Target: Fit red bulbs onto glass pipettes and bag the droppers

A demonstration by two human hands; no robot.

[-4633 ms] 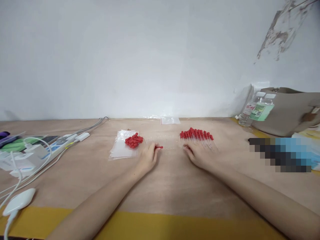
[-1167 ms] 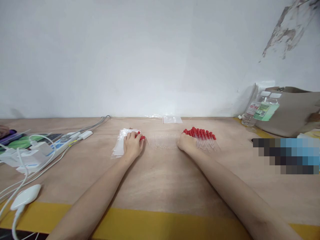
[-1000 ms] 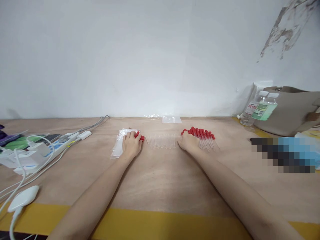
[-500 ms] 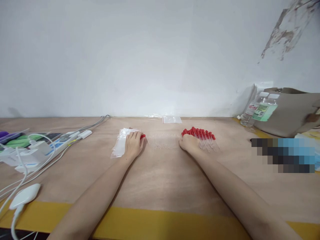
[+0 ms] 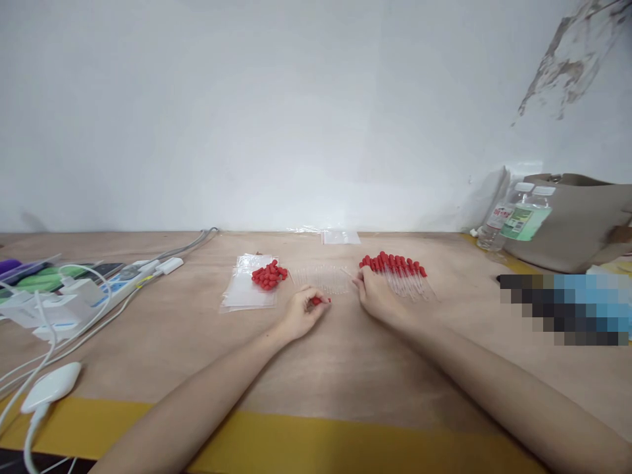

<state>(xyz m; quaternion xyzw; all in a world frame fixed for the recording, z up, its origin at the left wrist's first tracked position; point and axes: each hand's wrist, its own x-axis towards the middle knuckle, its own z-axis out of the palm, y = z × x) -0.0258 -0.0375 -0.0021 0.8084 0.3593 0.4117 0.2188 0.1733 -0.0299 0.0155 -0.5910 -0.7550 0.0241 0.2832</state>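
Observation:
My left hand (image 5: pixel 302 313) rests on the wooden table (image 5: pixel 316 362), its fingers pinched on a small red rubber bulb (image 5: pixel 318 301). My right hand (image 5: pixel 376 294) lies to its right, fingers closed on a thin clear glass tube whose tip points up-left toward the row of clear tubes (image 5: pixel 323 278). A pile of loose red bulbs (image 5: pixel 268 274) sits on a stack of clear plastic bags (image 5: pixel 245 291) left of my left hand. A row of finished droppers with red bulbs (image 5: pixel 397 270) lies just beyond my right hand.
A power strip with chargers and white cables (image 5: pixel 74 296) fills the left side. A white device (image 5: pixel 49 385) lies near the front left edge. Two plastic bottles (image 5: pixel 516 214) and a beige bag (image 5: pixel 575 217) stand at the back right. A small clear bag (image 5: pixel 340 236) lies by the wall.
My left hand has left the bulb pile and come toward me and to the right with one red bulb. My right hand has drawn back slightly with a clear tube.

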